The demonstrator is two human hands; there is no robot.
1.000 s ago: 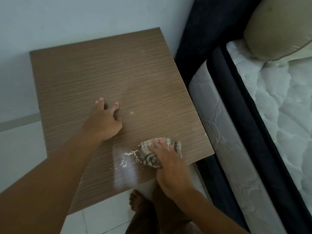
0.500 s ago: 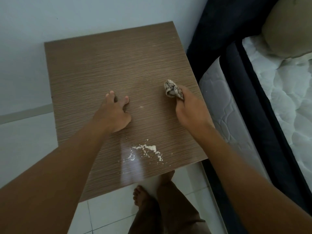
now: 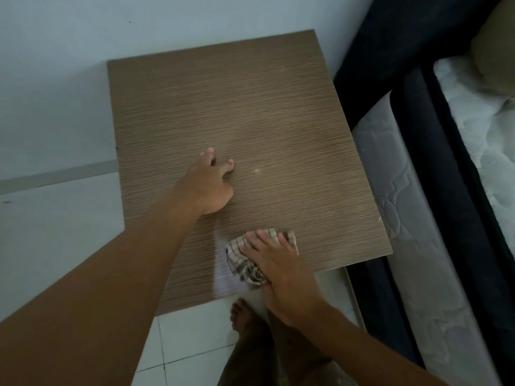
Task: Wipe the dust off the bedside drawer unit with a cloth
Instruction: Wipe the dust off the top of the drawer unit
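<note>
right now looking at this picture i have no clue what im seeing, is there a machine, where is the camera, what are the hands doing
No machine here: a person wears one wide-angle camera on the head, looking forward and down, so you see their own arms from above. The brown wood-grain square is the top of the bedside drawer unit, against a pale wall, with a mattress to its right. The left hand rests on the middle of the top, fingers spread, holding nothing. The right hand presses a crumpled checked cloth onto the top near its front edge, fingers laid over it. A small pale speck lies on the wood just right of the left hand. Below is the person's bare foot on the tiled floor.
</note>
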